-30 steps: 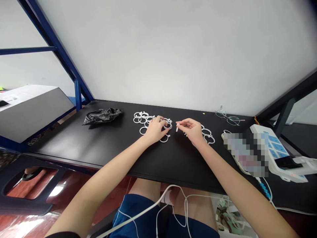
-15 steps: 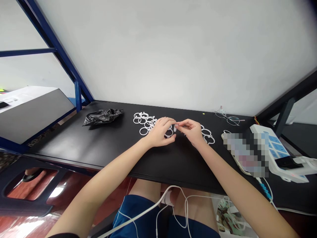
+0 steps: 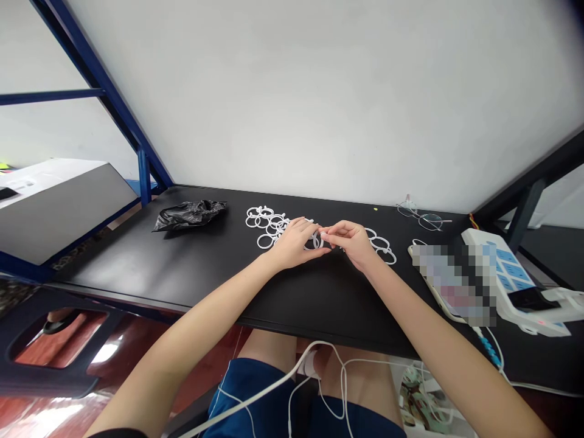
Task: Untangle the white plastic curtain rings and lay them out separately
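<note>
My left hand (image 3: 294, 244) and my right hand (image 3: 350, 241) meet at the middle of the black table (image 3: 191, 267). Between their fingertips they pinch a white plastic ring (image 3: 316, 240), and the right fingers press a small white piece against it. A pile of white rings (image 3: 264, 222) lies just left of my left hand. A few more white rings (image 3: 382, 246) lie right of my right hand.
A crumpled black plastic bag (image 3: 189, 213) lies at the left back. Glasses (image 3: 422, 217) rest near the wall at the right. A white and blue power strip (image 3: 515, 280) and a blurred-out object (image 3: 451, 283) sit at the right. White cables hang under the table.
My right hand brought its small white piece leftward to the ring. My left hand lifted a ring from the pile and met it; the fingertips now touch.
</note>
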Tool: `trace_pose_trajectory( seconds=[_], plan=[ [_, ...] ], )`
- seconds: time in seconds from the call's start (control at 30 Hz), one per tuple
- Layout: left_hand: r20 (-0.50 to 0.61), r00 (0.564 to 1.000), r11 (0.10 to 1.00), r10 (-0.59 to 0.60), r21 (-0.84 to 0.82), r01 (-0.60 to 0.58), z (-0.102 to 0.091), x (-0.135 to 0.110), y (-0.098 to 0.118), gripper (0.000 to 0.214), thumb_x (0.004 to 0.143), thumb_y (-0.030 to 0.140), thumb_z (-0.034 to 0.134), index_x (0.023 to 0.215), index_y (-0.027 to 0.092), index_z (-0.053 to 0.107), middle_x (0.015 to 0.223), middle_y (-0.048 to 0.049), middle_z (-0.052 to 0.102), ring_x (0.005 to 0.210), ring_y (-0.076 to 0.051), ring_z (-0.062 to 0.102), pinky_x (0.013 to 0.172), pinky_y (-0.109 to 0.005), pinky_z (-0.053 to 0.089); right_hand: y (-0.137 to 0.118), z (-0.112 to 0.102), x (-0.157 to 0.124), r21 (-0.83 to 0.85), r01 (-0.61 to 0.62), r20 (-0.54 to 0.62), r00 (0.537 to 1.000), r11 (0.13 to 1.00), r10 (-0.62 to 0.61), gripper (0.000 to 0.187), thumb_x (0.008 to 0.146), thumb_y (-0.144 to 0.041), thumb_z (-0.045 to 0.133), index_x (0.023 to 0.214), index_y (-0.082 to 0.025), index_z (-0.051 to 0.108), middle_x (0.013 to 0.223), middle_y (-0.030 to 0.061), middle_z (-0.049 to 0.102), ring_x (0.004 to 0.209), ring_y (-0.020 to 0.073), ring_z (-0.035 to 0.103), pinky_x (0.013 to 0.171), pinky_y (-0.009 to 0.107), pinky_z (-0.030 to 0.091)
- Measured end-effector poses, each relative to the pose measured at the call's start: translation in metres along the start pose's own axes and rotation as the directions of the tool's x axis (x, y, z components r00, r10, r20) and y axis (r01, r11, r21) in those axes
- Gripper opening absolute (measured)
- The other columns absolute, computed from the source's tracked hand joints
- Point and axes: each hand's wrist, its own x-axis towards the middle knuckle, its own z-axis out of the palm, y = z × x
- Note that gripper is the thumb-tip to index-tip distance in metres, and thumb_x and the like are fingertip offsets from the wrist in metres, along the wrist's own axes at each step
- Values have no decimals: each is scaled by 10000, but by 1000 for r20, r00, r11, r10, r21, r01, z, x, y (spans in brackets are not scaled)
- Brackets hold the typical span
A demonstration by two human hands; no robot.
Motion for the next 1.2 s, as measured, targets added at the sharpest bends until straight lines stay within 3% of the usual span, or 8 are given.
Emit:
trace_pose_trajectory(
  seconds=[0.2,0.43,0.6,1.03,1.2],
  plan=[
    [-30,1000,1000,6,-7,-6,1,2,-2,323,886,440,613,1069,178,574,890,-31,655,879,-179,627,1040,-434,413,1,-1,2,-22,12,-22,1000,1000,-12,276,594,-351,863,700,-195,661,910,65,764,721,166,658,542,271,466],
    [-69,998,1000,7,16,-6,3,3,-5,352,911,421,580,1149,161,580,982,-88,642,928,-206,620,873,-385,488,2,-3,3,-50,37,-58,997,998,-40,309,593,-386,858,744,-196,667,907,63,754,668,145,631,518,271,474],
    [-93,995,999,-32,12,34,2,1,-3,330,910,423,579,1122,169,594,953,-74,613,869,-185,607,804,-344,482,4,-2,3,-101,53,-74,995,993,-61,317,599,-390,853,773,-183,689,877,68,741,673,149,623,507,263,472],
    [-78,993,996,-90,3,91,-5,3,3,225,931,365,541,1027,165,584,885,-44,611,797,-164,596,806,-331,441,5,0,2,-132,20,-19,1000,991,-23,319,658,-447,805,808,-183,706,774,41,708,664,150,628,507,256,498],
    [-98,989,993,-114,-36,111,-5,2,2,260,930,387,541,1088,179,544,892,-34,617,815,-165,617,847,-345,447,7,0,1,-157,18,18,1000,988,-15,333,650,-449,812,832,-185,722,789,45,719,636,146,627,510,267,510]
  ],
)
